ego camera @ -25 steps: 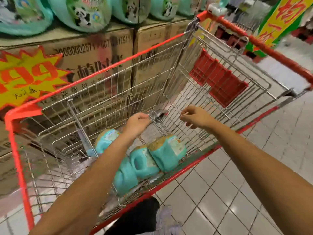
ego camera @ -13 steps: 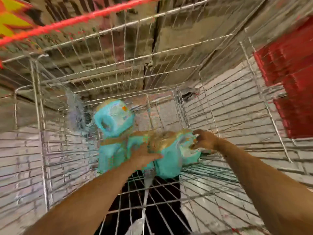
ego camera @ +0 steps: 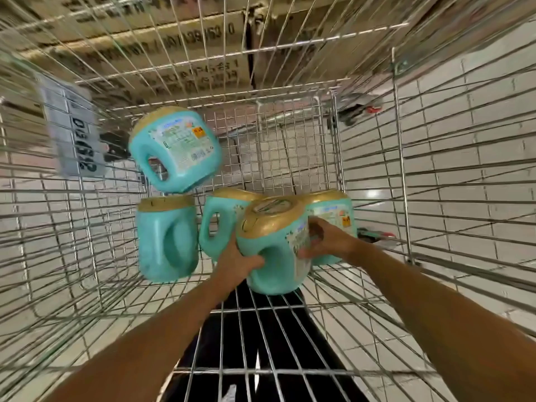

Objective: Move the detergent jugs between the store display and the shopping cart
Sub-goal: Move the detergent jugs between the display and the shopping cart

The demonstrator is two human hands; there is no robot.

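Observation:
Several teal detergent jugs with gold caps lie inside the wire shopping cart. Both my hands are on the nearest jug: my left hand grips its handle side and my right hand holds its labelled right face. Behind it lie another jug and one at the right, partly hidden. One jug rests at the left, and a further jug sits tilted above it.
Cardboard display boxes stand beyond the cart's far wall. A white tag hangs on the cart's left side. Grey floor tiles show through the wire, and dark clothing shows under the cart floor.
My view has dropped deeper into the cart. Both hands went from the cart's rim down to the jugs and now hold the nearest one.

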